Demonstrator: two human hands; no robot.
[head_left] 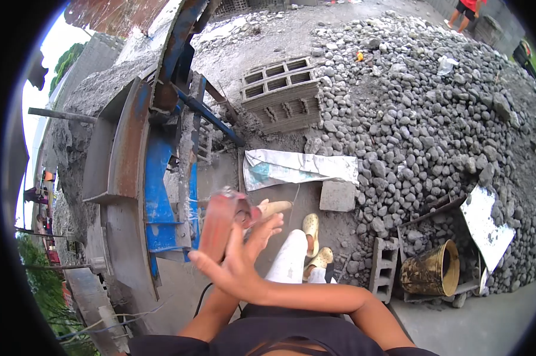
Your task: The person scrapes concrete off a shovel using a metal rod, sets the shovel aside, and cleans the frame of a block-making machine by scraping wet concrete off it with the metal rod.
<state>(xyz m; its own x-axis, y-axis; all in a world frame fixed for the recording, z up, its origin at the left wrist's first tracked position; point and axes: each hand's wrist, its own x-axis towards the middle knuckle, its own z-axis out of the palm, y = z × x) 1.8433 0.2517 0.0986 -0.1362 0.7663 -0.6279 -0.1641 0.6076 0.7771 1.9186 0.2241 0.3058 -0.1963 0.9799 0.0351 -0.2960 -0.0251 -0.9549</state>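
Note:
A red, blurred tool with a pale wooden handle (274, 208) is held up in front of me; its boxy red part (217, 224) leans upward. My right hand (235, 270) reaches across from the right, its thumb and fingers on either side of the red part's lower end. Just behind it, my left hand (262, 237) has its fingers stretched out below the handle, and its palm is partly covered by the right hand. Motion smears the tool, so its exact kind is unclear. At its left stands a blue metal frame (161, 207) crusted with cement.
Ahead lie a hollow block (283, 98), a white sack (303, 166) and a small solid block (337, 196). Gravel (422, 136) spreads over the right. Another hollow block (384, 267) and a dirty bucket (431, 270) stand near my feet. A person (467, 9) is at the far right.

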